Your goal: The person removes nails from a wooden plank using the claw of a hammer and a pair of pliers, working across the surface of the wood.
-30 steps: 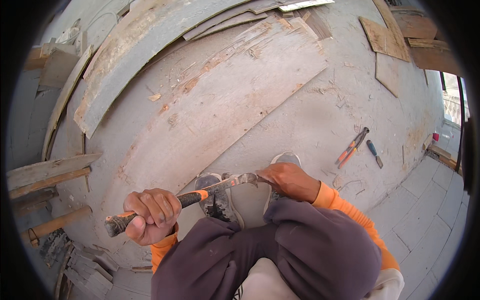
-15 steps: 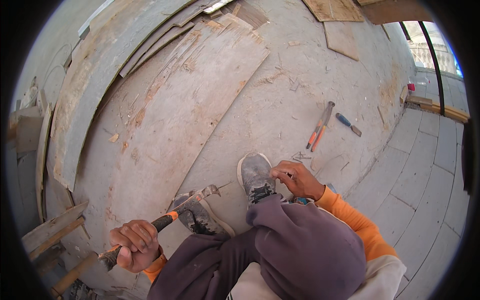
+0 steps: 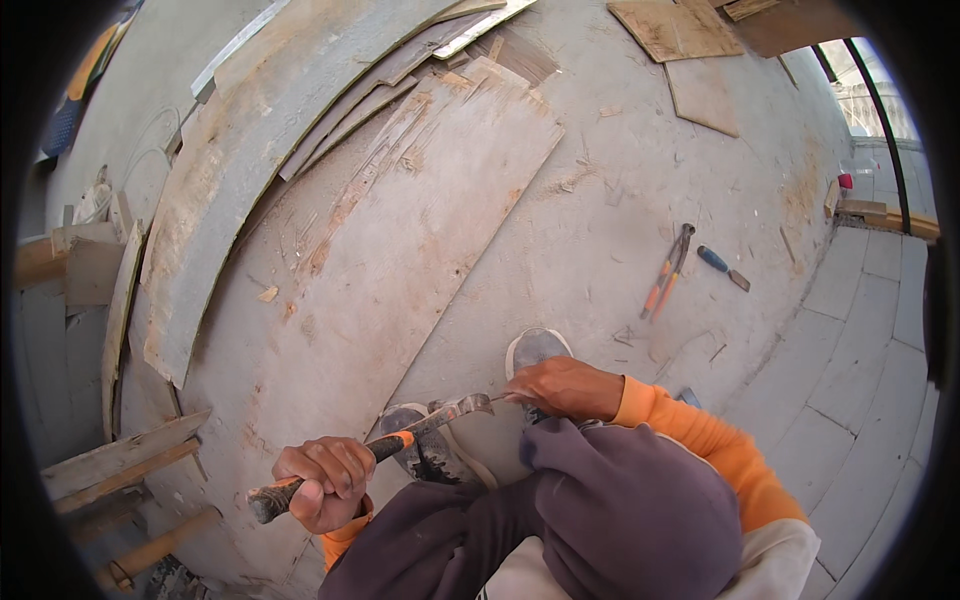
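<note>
My left hand (image 3: 328, 480) is wrapped round the black and orange handle of a claw hammer (image 3: 440, 419), whose metal head points up and to the right above my left shoe. My right hand (image 3: 566, 388) is closed in a pinch in front of my right shoe (image 3: 538, 345). Its fingertips hold a thin nail (image 3: 501, 397) right at the hammer's head; how much of the nail lies inside the fingers is hidden.
Orange-handled pincers (image 3: 668, 272) and a blue-handled chisel (image 3: 724, 268) lie on the concrete floor ahead to the right, near several loose nails (image 3: 623, 337). A splintered plywood sheet (image 3: 400, 240) spreads to the left, beside stacked boards (image 3: 235, 170). Grey tiles (image 3: 810, 400) run along the right.
My right hand has moved left and down to the hammer's head and now pinches the nail. My left hand has shifted right with the hammer. The whole view has swung slightly.
</note>
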Demonstrator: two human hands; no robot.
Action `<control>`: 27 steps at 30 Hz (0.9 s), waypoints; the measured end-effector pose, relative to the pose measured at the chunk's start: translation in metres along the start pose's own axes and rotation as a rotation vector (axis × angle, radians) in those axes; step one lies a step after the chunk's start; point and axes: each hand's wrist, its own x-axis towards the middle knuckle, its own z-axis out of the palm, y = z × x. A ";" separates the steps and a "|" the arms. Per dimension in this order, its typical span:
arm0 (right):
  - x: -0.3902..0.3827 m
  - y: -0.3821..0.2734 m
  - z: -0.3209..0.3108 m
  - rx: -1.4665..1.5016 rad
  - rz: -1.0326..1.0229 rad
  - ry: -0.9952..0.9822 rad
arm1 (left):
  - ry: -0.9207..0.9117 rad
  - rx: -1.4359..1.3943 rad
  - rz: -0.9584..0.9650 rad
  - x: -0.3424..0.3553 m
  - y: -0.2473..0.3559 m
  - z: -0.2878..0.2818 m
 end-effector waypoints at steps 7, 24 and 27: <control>-0.004 -0.018 -0.015 0.428 -0.094 0.226 | -0.001 0.209 -0.055 -0.007 -0.003 0.005; 0.009 -0.072 -0.051 -0.258 -0.340 0.659 | 0.225 0.044 -0.094 0.037 -0.017 0.045; 0.034 -0.081 -0.053 -0.286 -0.419 0.503 | 0.251 -0.022 -0.156 0.056 -0.027 0.071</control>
